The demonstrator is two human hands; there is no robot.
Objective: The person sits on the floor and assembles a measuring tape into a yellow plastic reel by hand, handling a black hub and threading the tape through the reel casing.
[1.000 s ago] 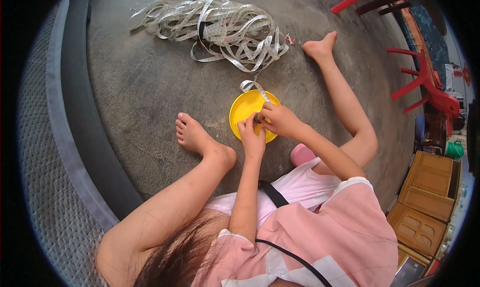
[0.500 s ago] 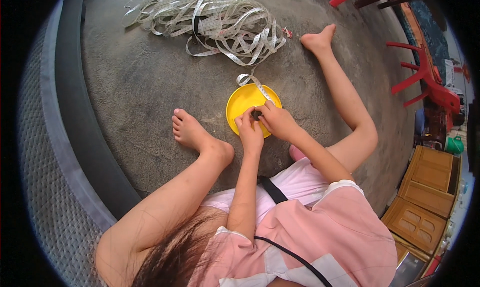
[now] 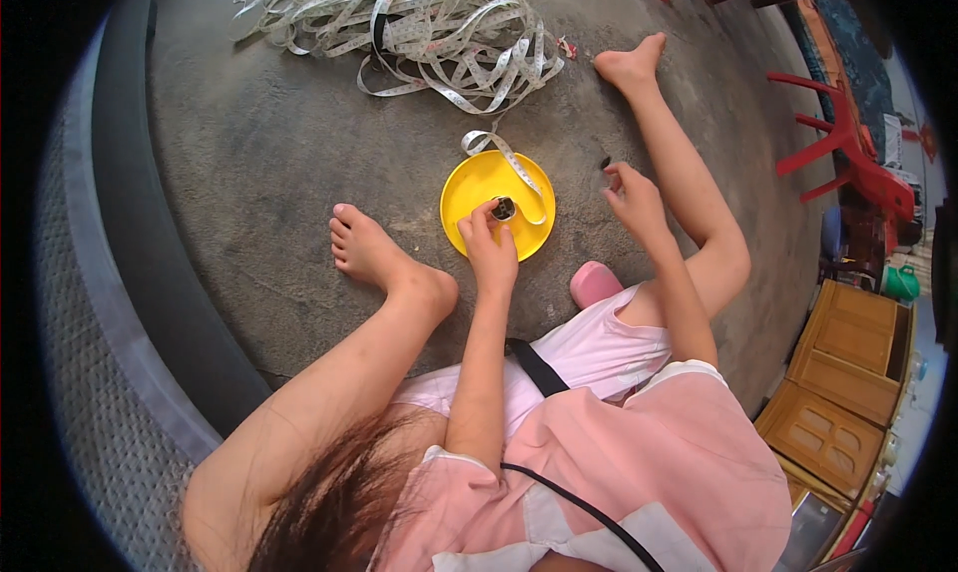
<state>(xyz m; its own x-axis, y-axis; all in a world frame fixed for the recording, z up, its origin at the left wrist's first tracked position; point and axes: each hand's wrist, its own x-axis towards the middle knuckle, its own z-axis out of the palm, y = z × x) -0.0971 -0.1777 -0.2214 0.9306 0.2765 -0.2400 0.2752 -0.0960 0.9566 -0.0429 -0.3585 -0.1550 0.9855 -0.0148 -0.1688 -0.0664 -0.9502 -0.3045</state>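
Observation:
A shallow yellow dish [image 3: 479,181] sits on the floor between my legs. Over it, my left hand [image 3: 489,257] pinches a small round case [image 3: 503,210] with a pale rim and a dark inside. A loose end of white measuring tape [image 3: 515,166] curls over the far rim and lies in the dish beside the case. My right hand [image 3: 637,207] is raised to the right of the dish, its fingertips closed on a small black piece [image 3: 605,163] whose kind I cannot make out.
A tangled heap of white measuring tapes [image 3: 469,43], bound with a black band, lies beyond the dish. A pink slipper [image 3: 596,285] is by my right thigh. Red plastic chairs [image 3: 848,158] and a wooden cabinet [image 3: 848,372] stand at the right; a grey padded edge [image 3: 110,372] runs along the left.
My right hand has moved away from the left hand and the dish, out to the right, with the small black piece. The case in my left hand now shows its dark inside.

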